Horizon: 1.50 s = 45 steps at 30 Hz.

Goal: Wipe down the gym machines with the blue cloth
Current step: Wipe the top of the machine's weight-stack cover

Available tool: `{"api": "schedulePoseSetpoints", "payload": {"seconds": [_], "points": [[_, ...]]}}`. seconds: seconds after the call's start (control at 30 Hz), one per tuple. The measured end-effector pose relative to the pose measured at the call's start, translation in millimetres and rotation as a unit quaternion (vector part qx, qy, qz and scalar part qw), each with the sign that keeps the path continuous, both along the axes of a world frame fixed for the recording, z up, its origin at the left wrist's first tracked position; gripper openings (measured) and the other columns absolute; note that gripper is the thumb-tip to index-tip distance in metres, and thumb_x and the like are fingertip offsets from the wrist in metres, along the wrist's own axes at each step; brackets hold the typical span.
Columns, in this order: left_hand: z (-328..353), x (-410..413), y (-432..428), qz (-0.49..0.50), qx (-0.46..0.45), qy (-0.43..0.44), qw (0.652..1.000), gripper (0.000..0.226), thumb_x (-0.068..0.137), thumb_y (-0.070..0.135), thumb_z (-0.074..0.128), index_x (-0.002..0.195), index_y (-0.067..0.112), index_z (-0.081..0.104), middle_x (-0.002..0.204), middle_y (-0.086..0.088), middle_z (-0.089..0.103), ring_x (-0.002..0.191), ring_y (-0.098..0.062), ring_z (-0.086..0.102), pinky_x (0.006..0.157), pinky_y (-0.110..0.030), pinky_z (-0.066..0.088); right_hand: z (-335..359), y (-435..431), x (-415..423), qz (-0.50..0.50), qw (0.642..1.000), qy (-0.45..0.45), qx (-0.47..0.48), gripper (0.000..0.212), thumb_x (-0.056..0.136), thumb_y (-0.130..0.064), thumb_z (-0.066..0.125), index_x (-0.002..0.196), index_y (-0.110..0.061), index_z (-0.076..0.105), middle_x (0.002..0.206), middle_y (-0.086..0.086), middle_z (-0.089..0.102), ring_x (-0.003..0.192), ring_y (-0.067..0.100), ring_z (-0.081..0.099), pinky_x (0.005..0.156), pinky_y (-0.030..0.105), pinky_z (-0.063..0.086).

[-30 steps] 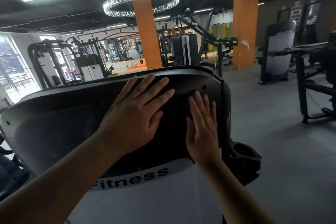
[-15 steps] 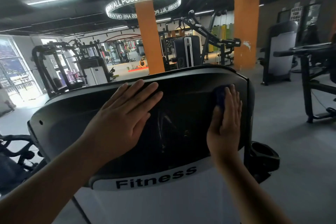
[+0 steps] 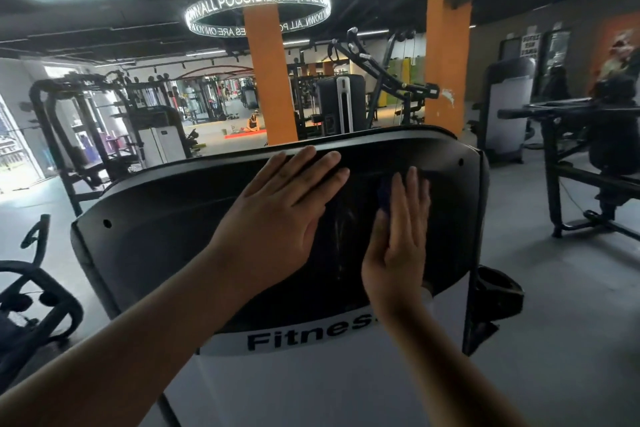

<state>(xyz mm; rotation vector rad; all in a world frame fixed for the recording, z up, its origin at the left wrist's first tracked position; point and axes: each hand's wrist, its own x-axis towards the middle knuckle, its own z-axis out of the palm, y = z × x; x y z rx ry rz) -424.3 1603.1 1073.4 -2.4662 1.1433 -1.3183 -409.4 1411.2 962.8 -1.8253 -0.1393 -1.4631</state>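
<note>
1. Head view: the left hand (image 3: 277, 218) lies flat on the gym machine's black top cover (image 3: 166, 236), fingers straight and close together.
2. The right hand (image 3: 398, 243), fingers straight, presses the blue cloth (image 3: 383, 193) against the same cover. Only a small corner shows beside the fingers.

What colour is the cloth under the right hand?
The cloth is dark blue; the head view shows it.

Orange pillars (image 3: 268, 80), grey floor (image 3: 571, 305)
</note>
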Motion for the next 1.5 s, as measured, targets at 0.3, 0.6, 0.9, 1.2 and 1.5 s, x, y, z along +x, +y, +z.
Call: {"api": "schedulePoseSetpoints", "payload": {"seconds": [0.3, 0.6, 0.9, 1.2, 1.5], "points": [[3.4, -3.9, 4.6, 0.004, 0.005, -0.070, 0.998, 0.052, 0.109, 0.027, 0.057, 0.161, 0.020, 0.054, 0.169, -0.008, 0.047, 0.155, -0.034, 0.044, 0.125, -0.055, 0.035, 0.7, -5.9, -6.5, -0.027, 0.999, 0.027, -0.006, 0.053, 0.116, -0.014, 0.044, 0.168, -0.015, 0.034, 0.180, 0.003, 0.023, 0.168, 0.028, 0.014, 0.133, 0.063, 0.017], [3.3, -6.3, 20.4, 0.000, -0.017, -0.076, 0.997, 0.052, 0.109, 0.033, 0.060, 0.160, 0.021, 0.056, 0.167, -0.007, 0.049, 0.152, -0.032, 0.048, 0.124, -0.052, 0.037, -2.9, -9.1, -3.3, -0.042, 0.995, 0.025, -0.082, 0.054, 0.115, -0.016, 0.041, 0.169, -0.015, 0.032, 0.181, 0.001, 0.020, 0.168, 0.026, 0.014, 0.133, 0.064, 0.016], [-13.0, -7.2, 51.9, 0.003, -0.040, -0.070, 0.997, 0.056, 0.107, 0.032, 0.064, 0.162, 0.022, 0.053, 0.171, -0.006, 0.044, 0.154, -0.033, 0.047, 0.122, -0.057, 0.040, -5.5, 3.7, 0.2, -0.014, 0.972, -0.019, -0.232, 0.056, 0.114, -0.013, 0.046, 0.168, -0.017, 0.034, 0.179, 0.004, 0.025, 0.166, 0.033, 0.021, 0.131, 0.064, 0.023], [-15.2, -5.8, 51.2, 0.003, -0.050, -0.056, 0.997, 0.057, 0.109, 0.032, 0.061, 0.164, 0.022, 0.050, 0.173, -0.005, 0.041, 0.158, -0.032, 0.042, 0.125, -0.057, 0.037, -3.7, 48.3, -10.2, 0.011, 0.974, -0.017, -0.224, 0.063, 0.111, -0.010, 0.055, 0.169, -0.019, 0.032, 0.180, 0.002, 0.021, 0.167, 0.034, 0.016, 0.134, 0.061, 0.018], [-16.0, -10.2, 54.0, 0.019, -0.041, -0.036, 0.998, 0.061, 0.109, 0.034, 0.062, 0.167, 0.024, 0.045, 0.177, -0.004, 0.033, 0.163, -0.029, 0.032, 0.130, -0.056, 0.031, 8.2, 37.0, -9.1, -0.017, 0.997, 0.005, -0.076, 0.058, 0.114, -0.011, 0.050, 0.169, -0.013, 0.032, 0.180, 0.006, 0.019, 0.168, 0.031, 0.010, 0.134, 0.060, 0.016]]}}
